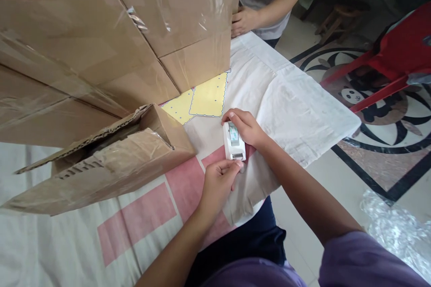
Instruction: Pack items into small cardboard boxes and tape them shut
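A small white handheld device [235,141] with a pale, green-printed window and a dark slot at its near end is held over the table. My right hand [247,126] is closed around its far end and right side. At the near end, the thumb and fingers of my left hand [219,180] are pinched together. Something small and see-through shows by that thumb, too unclear to name. Just beyond my right hand, yellow scalloped-edge sheets [209,96] lie partly under the cardboard boxes.
Taped cardboard boxes [128,22] are stacked at the back left. An open, torn carton [134,157] lies on the cloth-covered table [279,112]. Another person's hand [247,20] touches a box at the far end. A red chair [400,45] and crumpled clear plastic [393,224] are to the right.
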A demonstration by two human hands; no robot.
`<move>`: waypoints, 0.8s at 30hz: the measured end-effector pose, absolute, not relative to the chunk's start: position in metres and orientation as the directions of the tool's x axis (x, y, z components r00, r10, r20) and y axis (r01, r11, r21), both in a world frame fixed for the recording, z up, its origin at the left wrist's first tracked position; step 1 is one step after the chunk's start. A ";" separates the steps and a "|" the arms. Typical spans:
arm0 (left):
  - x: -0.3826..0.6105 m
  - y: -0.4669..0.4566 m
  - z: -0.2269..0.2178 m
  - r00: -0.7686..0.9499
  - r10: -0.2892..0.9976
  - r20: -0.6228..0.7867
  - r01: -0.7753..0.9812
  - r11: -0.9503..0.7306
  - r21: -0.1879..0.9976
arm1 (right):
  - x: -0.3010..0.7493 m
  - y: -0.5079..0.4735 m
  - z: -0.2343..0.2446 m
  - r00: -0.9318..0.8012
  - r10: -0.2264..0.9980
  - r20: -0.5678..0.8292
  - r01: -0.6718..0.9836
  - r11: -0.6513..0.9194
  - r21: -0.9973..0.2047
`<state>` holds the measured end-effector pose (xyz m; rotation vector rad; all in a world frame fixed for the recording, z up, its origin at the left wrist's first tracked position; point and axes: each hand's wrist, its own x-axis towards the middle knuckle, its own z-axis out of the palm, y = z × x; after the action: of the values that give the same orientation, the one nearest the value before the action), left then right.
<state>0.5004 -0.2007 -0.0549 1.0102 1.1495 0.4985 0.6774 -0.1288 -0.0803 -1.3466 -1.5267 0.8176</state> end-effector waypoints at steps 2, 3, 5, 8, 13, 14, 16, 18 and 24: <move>0.499 -0.200 -0.056 0.378 0.776 -0.505 0.164 0.481 0.861 | 0.677 -0.129 -0.080 0.008 0.979 0.205 0.375 0.188 -0.908; 0.499 -0.199 -0.056 0.385 0.774 -0.504 0.169 0.478 0.862 | 0.677 -0.129 -0.080 0.007 0.978 0.208 0.374 0.190 -0.908; 0.497 -0.198 -0.056 0.400 0.764 -0.505 0.179 0.476 0.861 | 0.677 -0.129 -0.080 0.008 0.978 0.208 0.368 0.191 -0.910; 0.496 -0.195 -0.057 0.416 0.755 -0.507 0.185 0.476 0.860 | 0.677 -0.130 -0.079 0.010 0.980 0.200 0.359 0.183 -0.915; 0.496 -0.196 -0.058 0.434 0.751 -0.498 0.193 0.462 0.865 | 0.677 -0.130 -0.079 0.024 0.983 0.182 0.340 0.163 -0.926; 0.497 -0.199 -0.059 0.433 0.756 -0.491 0.210 0.445 0.870 | 0.676 -0.130 -0.079 0.031 0.984 0.175 0.333 0.155 -0.930; 0.499 -0.204 -0.059 0.432 0.777 -0.457 0.253 0.382 0.889 | 0.676 -0.130 -0.080 0.043 0.986 0.159 0.315 0.138 -0.939; 0.500 -0.209 -0.059 0.437 0.799 -0.412 0.275 0.318 0.907 | 0.675 -0.130 -0.080 0.052 0.987 0.152 0.298 0.130 -0.946; 0.498 -0.211 -0.056 0.464 0.808 -0.365 0.178 0.318 0.931 | 0.674 -0.131 -0.076 0.049 0.983 0.176 0.311 0.153 -0.938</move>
<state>0.4984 -0.2115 -0.0562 1.2049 1.0401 0.5314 0.6743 -0.1307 -0.0764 -1.3361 -1.4472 0.8646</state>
